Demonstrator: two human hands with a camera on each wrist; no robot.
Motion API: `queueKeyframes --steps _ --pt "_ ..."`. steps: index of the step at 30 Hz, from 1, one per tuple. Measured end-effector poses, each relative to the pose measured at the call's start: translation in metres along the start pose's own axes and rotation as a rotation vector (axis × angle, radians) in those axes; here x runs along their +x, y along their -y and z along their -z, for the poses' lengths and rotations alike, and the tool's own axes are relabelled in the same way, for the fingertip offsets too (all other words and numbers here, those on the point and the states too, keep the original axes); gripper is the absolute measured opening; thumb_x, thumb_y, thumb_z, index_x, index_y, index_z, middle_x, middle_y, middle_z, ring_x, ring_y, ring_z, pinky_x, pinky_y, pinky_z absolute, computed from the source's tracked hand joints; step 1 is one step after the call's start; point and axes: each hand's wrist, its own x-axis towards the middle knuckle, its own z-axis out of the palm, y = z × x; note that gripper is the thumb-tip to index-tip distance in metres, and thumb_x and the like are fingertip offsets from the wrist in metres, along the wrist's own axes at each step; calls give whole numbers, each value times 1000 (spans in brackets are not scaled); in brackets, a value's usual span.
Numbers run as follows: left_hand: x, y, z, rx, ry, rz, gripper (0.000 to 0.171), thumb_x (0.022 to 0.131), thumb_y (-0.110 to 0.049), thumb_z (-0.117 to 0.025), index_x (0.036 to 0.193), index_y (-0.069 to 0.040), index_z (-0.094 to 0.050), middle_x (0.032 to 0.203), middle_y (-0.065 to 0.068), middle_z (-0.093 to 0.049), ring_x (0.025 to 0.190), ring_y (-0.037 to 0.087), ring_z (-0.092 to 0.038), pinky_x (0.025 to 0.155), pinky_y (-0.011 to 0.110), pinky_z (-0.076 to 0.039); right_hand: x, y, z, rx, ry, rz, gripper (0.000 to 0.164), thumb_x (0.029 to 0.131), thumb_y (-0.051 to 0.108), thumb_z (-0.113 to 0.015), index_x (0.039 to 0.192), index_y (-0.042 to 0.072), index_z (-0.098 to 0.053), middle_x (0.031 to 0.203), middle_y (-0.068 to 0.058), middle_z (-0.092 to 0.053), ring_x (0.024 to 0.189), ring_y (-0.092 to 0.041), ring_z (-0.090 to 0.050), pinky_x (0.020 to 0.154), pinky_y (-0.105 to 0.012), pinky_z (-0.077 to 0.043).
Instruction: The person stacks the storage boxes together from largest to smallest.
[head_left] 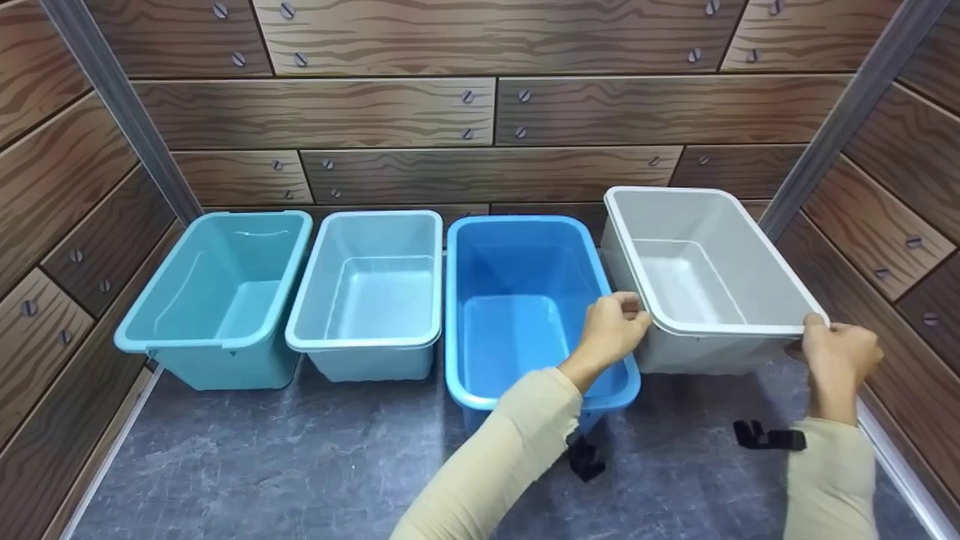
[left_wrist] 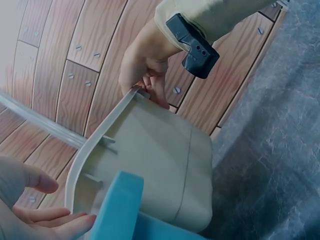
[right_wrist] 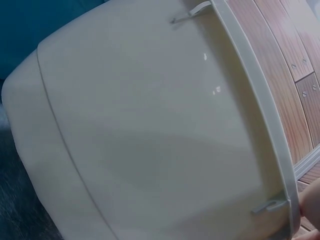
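Note:
A grey plastic bin (head_left: 697,352) stands at the right of the row, its inside bare. My right hand (head_left: 836,352) grips its rim at the front right corner; in the left wrist view, the fingers of that right hand (left_wrist: 142,70) curl over the rim. At the front left corner is my left hand (head_left: 611,326), over the edge of the blue bin (head_left: 517,337). In the left wrist view, thumb and fingers of the left hand (left_wrist: 40,205) are spread apart beside the grey rim. The right wrist view is mostly filled by the grey bin's outer wall (right_wrist: 150,115).
Left of the blue bin stand a light blue bin (head_left: 367,360) and a teal bin (head_left: 232,367). Wood-patterned walls (head_left: 375,112) with metal corner posts (head_left: 124,105) enclose the dark marbled surface (head_left: 300,465). A black strap mount (head_left: 769,436) sticks out from the right sleeve.

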Motion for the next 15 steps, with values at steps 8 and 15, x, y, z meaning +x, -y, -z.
queueKeyframes --steps 8,15 --pt "2 -2 -6 -90 -4 21 31 88 -9 -62 118 -1 -67 110 13 -74 103 18 -72 81 14 -56 -4 1 2 2 6 -14 58 89 29 -44 134 -7 -49 143 -32 -43 131 -48 -42 114 -52 -35" --pt "5 -2 -8 -144 -26 33 31 88 -10 -64 118 -1 -66 112 14 -73 106 20 -70 85 17 -57 -6 3 2 5 -13 -1 57 88 29 -45 131 -9 -51 141 -32 -45 130 -48 -43 113 -51 -36"
